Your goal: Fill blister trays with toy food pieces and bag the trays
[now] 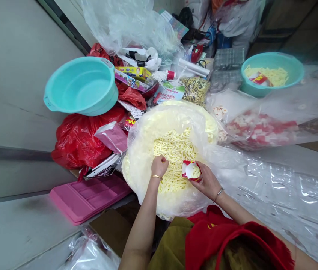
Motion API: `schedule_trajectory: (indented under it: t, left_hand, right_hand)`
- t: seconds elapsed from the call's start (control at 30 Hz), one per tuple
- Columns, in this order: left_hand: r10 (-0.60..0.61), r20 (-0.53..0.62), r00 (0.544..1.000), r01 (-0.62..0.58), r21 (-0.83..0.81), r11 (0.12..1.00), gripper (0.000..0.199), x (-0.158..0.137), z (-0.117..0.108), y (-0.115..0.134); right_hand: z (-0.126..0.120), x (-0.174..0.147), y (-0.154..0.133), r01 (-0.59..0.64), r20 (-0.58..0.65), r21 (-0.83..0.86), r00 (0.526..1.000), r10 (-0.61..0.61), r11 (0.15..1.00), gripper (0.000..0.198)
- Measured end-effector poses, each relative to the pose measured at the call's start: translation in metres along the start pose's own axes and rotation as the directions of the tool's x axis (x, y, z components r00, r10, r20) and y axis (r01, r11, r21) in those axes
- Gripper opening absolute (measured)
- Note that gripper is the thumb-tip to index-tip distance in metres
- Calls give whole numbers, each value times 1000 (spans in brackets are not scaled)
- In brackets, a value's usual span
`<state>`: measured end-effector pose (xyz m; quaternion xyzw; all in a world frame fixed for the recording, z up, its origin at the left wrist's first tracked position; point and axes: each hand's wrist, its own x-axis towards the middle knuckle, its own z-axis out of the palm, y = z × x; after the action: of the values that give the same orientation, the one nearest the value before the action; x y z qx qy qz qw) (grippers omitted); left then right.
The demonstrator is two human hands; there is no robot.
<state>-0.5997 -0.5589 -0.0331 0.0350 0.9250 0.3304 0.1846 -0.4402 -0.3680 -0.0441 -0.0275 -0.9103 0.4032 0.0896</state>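
Observation:
My right hand (pixel 208 180) grips a small red-and-white fry carton (pixel 187 169) by its side, tilted so its mouth shows. Inside the carton are some pale yellow fry-shaped pieces (pixel 195 171). Over the left part of a heap of the same pieces (pixel 175 150), my left hand (pixel 159 166) is closed with its fingers curled in; whatever they hold, if anything, is hidden. The heap lies in a large clear plastic bag (pixel 142 150) that is spread wide around it.
A turquoise basin (pixel 80 84) stands at the left on red bags (pixel 82 138). Another turquoise basin (pixel 296 71) at the right holds pale pieces and a red carton. Clear bags of red-and-white pieces (pixel 262 127) lie nearer. Pink plastic trays (pixel 91 197) sit lower left.

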Motion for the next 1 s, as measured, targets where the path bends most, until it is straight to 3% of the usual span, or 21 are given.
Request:
schedule_trajectory:
  t: [0.13, 0.23, 0.3, 0.37, 0.43, 0.5, 0.67, 0.83, 1.0]
  left_hand:
    - [15, 100, 995, 3, -172, 985, 9, -18, -17, 11]
    - [155, 179, 972, -93, -314, 945, 9, -45, -19, 41]
    - [278, 180, 943, -231, -244, 942, 4, -67, -14, 65]
    - [356, 157, 921, -361, 4, 933, 10, -87, -6, 85]
    - [406, 156, 901, -432, 223, 874, 18, -104, 2, 99]
    - [455, 197, 869, -495, 296, 817, 21, -116, 7, 106]
    - [556, 233, 798, -599, 214, 771, 19, -132, 19, 110]
    - [615, 97, 783, -622, 72, 780, 16, -154, 42, 119]
    - [659, 273, 701, -701, 97, 706, 26, -187, 92, 146]
  right_hand:
    - [2, 5, -3, -24, 21, -3, 1000, 24, 1000, 71]
    - [3, 10, -9, -23, 35, -3, 999, 23, 1000, 71]
    - [3, 12, -14, -16, 37, -3, 999, 16, 1000, 71]
    - [0, 13, -18, -13, 26, -4, 1000, 13, 1000, 69]
    - [-5, 12, -22, -14, 1, -8, 1000, 14, 1000, 65]
    - [-11, 9, -25, -5, -25, -13, 1000, 5, 1000, 61]
    - [-29, -7, -33, 39, -73, -42, 996, -42, 998, 57]
    - [-49, -41, -31, -29, -163, -87, 987, 15, 996, 59]
    - [-75, -99, -3, -176, -283, -99, 949, 142, 979, 54]
